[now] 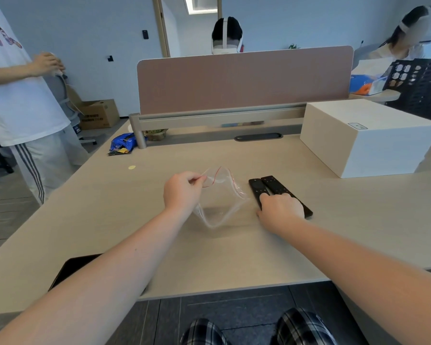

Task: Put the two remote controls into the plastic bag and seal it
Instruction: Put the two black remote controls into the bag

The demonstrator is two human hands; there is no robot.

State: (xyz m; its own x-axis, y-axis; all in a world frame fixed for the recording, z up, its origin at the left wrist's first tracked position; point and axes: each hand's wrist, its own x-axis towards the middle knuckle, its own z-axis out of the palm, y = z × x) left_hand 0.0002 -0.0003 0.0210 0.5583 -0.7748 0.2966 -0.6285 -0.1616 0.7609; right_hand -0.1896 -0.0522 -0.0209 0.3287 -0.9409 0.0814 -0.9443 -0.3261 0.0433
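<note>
A clear plastic bag with a red zip strip hangs open just above the desk centre. My left hand pinches its top edge at the left and holds it up. Two black remote controls lie side by side on the desk right of the bag: a shorter remote control and a longer remote control. My right hand rests on their near ends, fingers curled over them; whether it grips them I cannot tell. Their near halves are hidden under the hand.
A large white box stands at the right rear of the desk. A pink divider panel closes the back. A blue snack packet lies rear left, a dark tablet near the front left edge. A person stands at left.
</note>
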